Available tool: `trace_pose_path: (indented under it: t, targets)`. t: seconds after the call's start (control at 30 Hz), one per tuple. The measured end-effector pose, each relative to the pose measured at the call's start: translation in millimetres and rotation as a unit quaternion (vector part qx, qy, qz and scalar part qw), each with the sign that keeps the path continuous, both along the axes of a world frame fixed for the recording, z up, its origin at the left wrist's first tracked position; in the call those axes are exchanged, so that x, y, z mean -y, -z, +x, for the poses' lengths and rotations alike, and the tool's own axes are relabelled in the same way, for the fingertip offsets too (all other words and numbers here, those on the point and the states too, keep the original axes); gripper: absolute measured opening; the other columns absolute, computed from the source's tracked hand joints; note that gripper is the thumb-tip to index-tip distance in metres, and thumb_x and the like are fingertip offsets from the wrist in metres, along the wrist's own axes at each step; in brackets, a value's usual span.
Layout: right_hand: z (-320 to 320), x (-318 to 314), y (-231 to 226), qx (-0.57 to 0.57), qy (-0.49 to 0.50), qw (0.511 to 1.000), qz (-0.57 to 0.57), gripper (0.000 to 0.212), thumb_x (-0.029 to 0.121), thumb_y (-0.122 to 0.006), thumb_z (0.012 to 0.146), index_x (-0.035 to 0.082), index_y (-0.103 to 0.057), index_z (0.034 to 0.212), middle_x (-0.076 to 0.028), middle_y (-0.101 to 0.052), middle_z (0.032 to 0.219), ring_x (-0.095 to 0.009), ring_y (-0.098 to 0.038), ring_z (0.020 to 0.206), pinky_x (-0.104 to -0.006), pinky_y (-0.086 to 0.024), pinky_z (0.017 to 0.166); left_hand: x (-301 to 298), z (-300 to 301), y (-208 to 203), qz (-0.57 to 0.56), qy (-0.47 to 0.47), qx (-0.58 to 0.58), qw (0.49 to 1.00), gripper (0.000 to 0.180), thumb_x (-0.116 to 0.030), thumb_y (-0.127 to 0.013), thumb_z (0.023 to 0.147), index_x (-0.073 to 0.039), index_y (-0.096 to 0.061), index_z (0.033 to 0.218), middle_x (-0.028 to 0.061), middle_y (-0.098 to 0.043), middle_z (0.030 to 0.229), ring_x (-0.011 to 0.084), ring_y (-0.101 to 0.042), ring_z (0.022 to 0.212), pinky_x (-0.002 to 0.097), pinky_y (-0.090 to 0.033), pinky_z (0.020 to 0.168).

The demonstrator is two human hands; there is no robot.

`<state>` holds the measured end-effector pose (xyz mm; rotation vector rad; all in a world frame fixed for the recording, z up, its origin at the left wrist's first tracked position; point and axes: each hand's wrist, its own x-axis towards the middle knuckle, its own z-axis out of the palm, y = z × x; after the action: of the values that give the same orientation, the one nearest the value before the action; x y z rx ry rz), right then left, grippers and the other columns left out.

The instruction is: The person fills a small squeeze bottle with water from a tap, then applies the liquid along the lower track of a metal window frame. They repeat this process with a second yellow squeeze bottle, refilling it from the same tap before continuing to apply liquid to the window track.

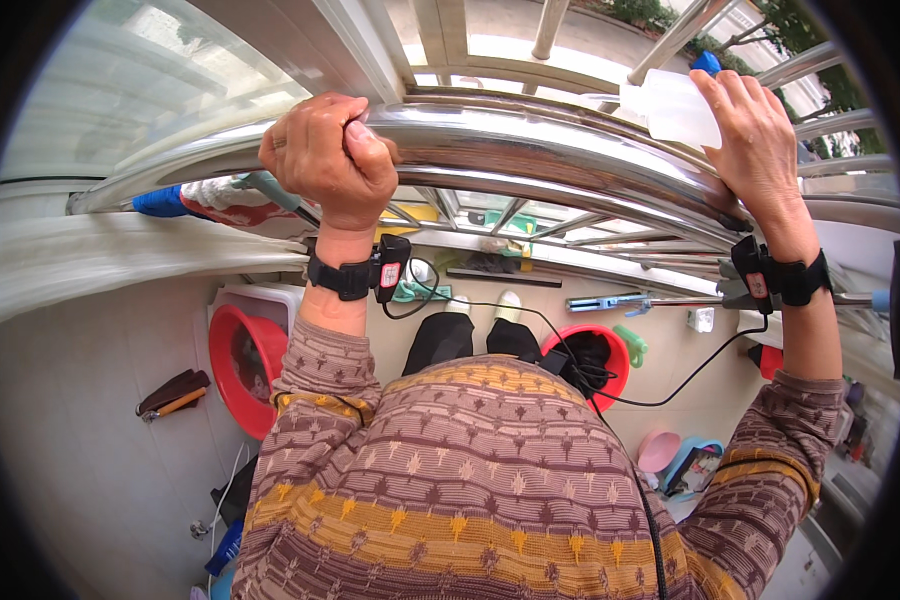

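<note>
Right grip (pixel 755 145) clasping the translucent white bottle (pixel 678 108), tipped on its side at the steel rail's (pixel 530 135) far edge! Left grip (pixel 332 160) clenched over the rail, contents hidden.

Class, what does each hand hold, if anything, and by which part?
The right hand holds a translucent white bottle by its right-hand end. The left hand is a closed fist; its contents cannot be told.

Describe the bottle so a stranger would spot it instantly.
Find the thick shiny rail crossing the top. Above its right part, the person's right-hand grip holds a bottle, narrower end pointing left. Its milky body sets it apart from the metal bars nearby.
</note>
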<state>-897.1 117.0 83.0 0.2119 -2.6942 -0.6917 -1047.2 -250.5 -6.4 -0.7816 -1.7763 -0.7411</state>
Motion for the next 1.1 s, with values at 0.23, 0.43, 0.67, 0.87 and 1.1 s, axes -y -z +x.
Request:
trace_pose_path:
  t: [0.23,0.43,0.67,0.87,1.1]
  targets:
    - [-0.2,1.9,-1.4,0.027,0.016,0.999,-0.022,0.075,0.001,-0.081,0.061,0.011,-0.056,0.13,-0.008,-0.062,0.113,-0.028,-0.06,0.109,-0.0388,-0.049,0.095,0.5,3.7,-1.4,-0.011,-0.018,0.002,1.0,0.022,-0.02,-0.05,0.087,-0.01,-0.068,0.083,0.0037,-0.07,0.081,0.0244,-0.067,0.08,0.0371,-0.044,0.084]
    - [0.1,4.4,-5.3,0.026,0.001,0.999,-0.036,0.074,0.0,-0.081,0.06,0.011,-0.057,0.129,-0.008,-0.062,0.113,-0.028,-0.06,0.107,-0.0385,-0.049,0.094,0.3,-0.2,1.4,0.007,-0.004,-0.001,1.0,0.013,-0.018,-0.053,0.082,-0.015,-0.066,0.082,-0.0018,-0.068,0.082,0.0186,-0.064,0.078,0.0339,-0.038,0.087]
    - [2.1,11.4,-9.8,0.023,0.011,0.998,-0.049,0.074,0.0,-0.082,0.057,0.011,-0.058,0.126,-0.008,-0.062,0.108,-0.029,-0.061,0.105,-0.0399,-0.049,0.092,0.7,2.3,-0.6,0.0,-0.003,0.016,1.0,0.013,-0.019,-0.054,0.084,-0.013,-0.065,0.083,0.0006,-0.068,0.083,0.0206,-0.063,0.078,0.035,-0.038,0.087]
    - [5.1,14.5,-11.7,0.017,0.024,0.997,-0.069,0.077,-0.001,-0.081,0.054,0.01,-0.058,0.127,-0.012,-0.062,0.112,-0.031,-0.06,0.106,-0.0422,-0.049,0.094,3.8,6.3,-2.0,-0.025,-0.004,0.051,0.998,0.014,-0.018,-0.052,0.085,-0.011,-0.064,0.087,0.0038,-0.068,0.085,0.0232,-0.062,0.076,0.0365,-0.04,0.086]
    - [7.5,18.5,-15.5,0.002,0.063,0.991,-0.122,0.068,-0.009,-0.064,0.061,0.007,-0.061,0.127,-0.017,-0.063,0.115,-0.036,-0.061,0.107,-0.045,-0.049,0.094,4.4,8.8,-1.2,-0.043,-0.028,0.018,0.998,0.031,-0.03,-0.042,0.095,-0.006,-0.062,0.092,0.0099,-0.068,0.087,0.0257,-0.06,0.081,0.0407,-0.043,0.087]
